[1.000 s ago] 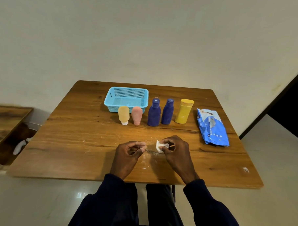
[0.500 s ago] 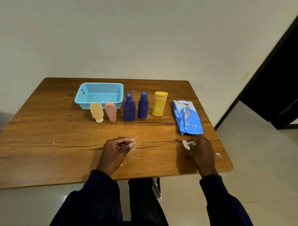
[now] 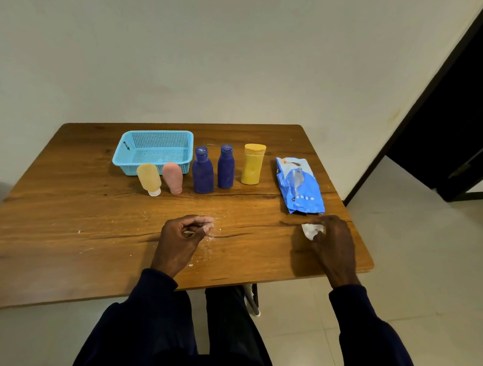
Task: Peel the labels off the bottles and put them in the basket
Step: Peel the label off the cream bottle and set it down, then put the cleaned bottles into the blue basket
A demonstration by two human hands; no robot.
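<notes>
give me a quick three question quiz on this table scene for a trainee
1. Pick one: what does the right hand hold? A) a dark blue bottle B) a white wad C) a yellow cap
2. True or false: no bottle is in the blue basket.
3. How many bottles stand on the table?

Key: 1 B; 2 true; 3 five

basket (image 3: pixel 125 147) behind bottles (image 3: pixel 203 173) | packet (image 3: pixel 299 185) right | wad (image 3: pixel 310 230), maybe tissue, before packet
</notes>
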